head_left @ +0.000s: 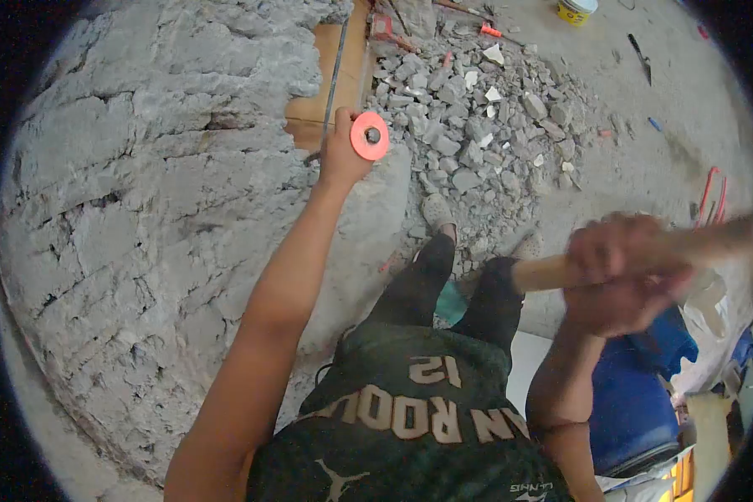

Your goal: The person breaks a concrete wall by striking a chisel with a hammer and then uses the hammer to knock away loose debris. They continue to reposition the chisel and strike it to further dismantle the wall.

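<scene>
My left hand (340, 152) is closed around a chisel with a round pink hand guard (360, 149); the chisel's metal end shows in the guard's centre. It is held at the broken edge of a rough grey wall (184, 159), beside a brown panel (305, 110). At the right, my right hand (623, 272) is wrapped round a thick wooden handle (544, 274), blurred by motion. The handle's far end runs out towards the right edge, and no tool head can be made out there.
Broken rubble (468, 125) lies on the floor ahead of my feet. A yellow bucket (576, 12) stands at the top, with a dark blade-like tool (641, 57) near it. A blue container (632, 410) and red-handled tool (711, 194) are at the right.
</scene>
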Demonstrator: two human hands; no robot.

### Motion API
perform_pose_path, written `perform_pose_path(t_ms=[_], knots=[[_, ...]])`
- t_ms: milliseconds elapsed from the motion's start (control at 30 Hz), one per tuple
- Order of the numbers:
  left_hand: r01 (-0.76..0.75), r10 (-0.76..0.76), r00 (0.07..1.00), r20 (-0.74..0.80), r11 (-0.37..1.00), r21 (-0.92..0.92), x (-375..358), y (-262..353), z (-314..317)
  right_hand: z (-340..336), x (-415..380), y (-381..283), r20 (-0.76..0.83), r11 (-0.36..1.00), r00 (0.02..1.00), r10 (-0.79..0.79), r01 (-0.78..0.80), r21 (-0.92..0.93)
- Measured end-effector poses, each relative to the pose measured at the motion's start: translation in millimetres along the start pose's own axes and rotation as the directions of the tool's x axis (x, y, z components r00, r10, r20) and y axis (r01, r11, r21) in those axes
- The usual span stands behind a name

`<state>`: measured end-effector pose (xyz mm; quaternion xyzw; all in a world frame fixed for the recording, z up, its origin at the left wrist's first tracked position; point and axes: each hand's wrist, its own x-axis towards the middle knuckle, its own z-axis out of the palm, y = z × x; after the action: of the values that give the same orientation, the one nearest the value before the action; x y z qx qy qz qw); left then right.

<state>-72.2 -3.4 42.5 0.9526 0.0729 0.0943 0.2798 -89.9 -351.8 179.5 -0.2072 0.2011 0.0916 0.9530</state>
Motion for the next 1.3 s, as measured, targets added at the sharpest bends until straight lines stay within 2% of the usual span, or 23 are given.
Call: perform_pose_path(t_ms=[67,133,167,200,233,300,367,433,467,533,600,700,733,767,833,933,1033,1067,1100,1133,1167,1233,1300], knots=[[0.011,-0.011,1.000,0.003,1.000,0.021,-1,-1,-2,8,8,-8,0.489,0.965,0.854,-0.178,0.249,-0.082],[-0.013,0.013,1.000,-0.014,1.000,0.006,-1,-4,1,-14,-4,63,0.330,0.971,0.927,-0.179,0.221,-0.094],[-0.012,0.012,1.000,-0.013,1.000,0.009,-2,-4,0,-39,-14,110,0.177,0.954,0.984,0.010,0.043,-0.296],[-0.044,0.043,0.999,0.007,0.999,0.031,-3,-5,-3,-59,-20,149,-0.006,0.779,0.944,0.331,-0.276,-0.563],[-0.076,0.074,0.997,0.036,0.996,0.044,-7,-3,-3,-65,-23,165,-0.155,0.483,0.771,0.617,-0.527,-0.700],[-0.045,0.045,0.999,0.001,0.998,0.043,2,-7,2,-74,-29,166,-0.258,0.543,0.740,0.621,-0.643,-0.540],[0.026,-0.027,0.999,0.023,0.999,0.038,-18,-16,5,-96,-24,145,-0.292,0.500,0.794,0.532,-0.574,-0.649],[0.017,-0.017,1.000,0.006,1.000,0.024,-6,-25,10,-67,-13,91,-0.302,0.621,0.885,0.353,-0.463,-0.632],[0.022,-0.022,1.000,0.014,1.000,0.022,-9,-21,8,-48,-2,67,-0.436,0.770,0.856,0.279,-0.471,-0.431],[0.018,-0.018,1.000,0.003,1.000,-0.014,-7,-7,1,-23,9,16,0.106,0.952,0.994,0.016,0.017,-0.305],[0.018,-0.018,1.000,0.003,1.000,-0.016,-6,-4,0,7,22,-21,0.421,0.982,0.894,-0.154,0.187,-0.039],[0.039,-0.039,0.999,0.005,0.999,-0.004,-4,-5,-1,6,14,35,0.366,0.962,0.890,-0.272,0.252,0.102],[0.067,-0.067,0.998,0.016,0.998,0.003,-6,-5,0,-15,0,97,0.032,0.990,0.993,-0.114,0.111,0.085],[0.067,-0.067,0.998,0.014,0.998,0.008,-8,-5,-2,-47,-6,144,0.119,0.894,0.968,0.223,-0.154,-0.421],[-0.045,0.044,0.999,0.019,0.994,0.098,-13,-3,-1,-81,-22,188,-0.084,0.615,0.826,0.557,-0.478,-0.627],[-0.013,0.011,0.999,0.052,1.000,0.028,-15,-21,5,-96,-10,165,-0.209,0.429,0.873,0.441,-0.410,-0.805],[0.025,-0.024,0.998,0.056,1.000,-0.014,-15,-19,5,-75,11,92,-0.298,0.572,0.900,0.318,-0.433,-0.696],[0.032,-0.030,0.997,0.066,0.999,-0.017,-17,-14,3,-62,17,65,-0.332,0.779,0.908,0.256,-0.397,-0.486],[0.066,-0.064,0.995,0.078,0.998,-0.016,-13,-8,0,-58,22,38,-0.150,0.952,0.958,0.244,-0.266,-0.151],[0.102,-0.100,0.991,0.089,0.995,-0.013,-12,-6,-1,-36,24,11,0.145,0.930,0.988,-0.053,0.102,-0.354],[0.107,-0.105,0.990,0.091,0.994,-0.013,-13,-8,1,-11,27,-13,0.177,0.970,0.968,-0.179,0.203,-0.131],[0.030,-0.030,0.997,0.075,1.000,-0.003,-12,-15,1,1,32,-44,0.455,0.942,0.845,-0.280,0.334,-0.041],[0.041,-0.040,0.996,0.074,0.999,-0.008,-11,-13,0,1,15,-1,0.361,0.937,0.866,-0.346,0.301,0.176]])
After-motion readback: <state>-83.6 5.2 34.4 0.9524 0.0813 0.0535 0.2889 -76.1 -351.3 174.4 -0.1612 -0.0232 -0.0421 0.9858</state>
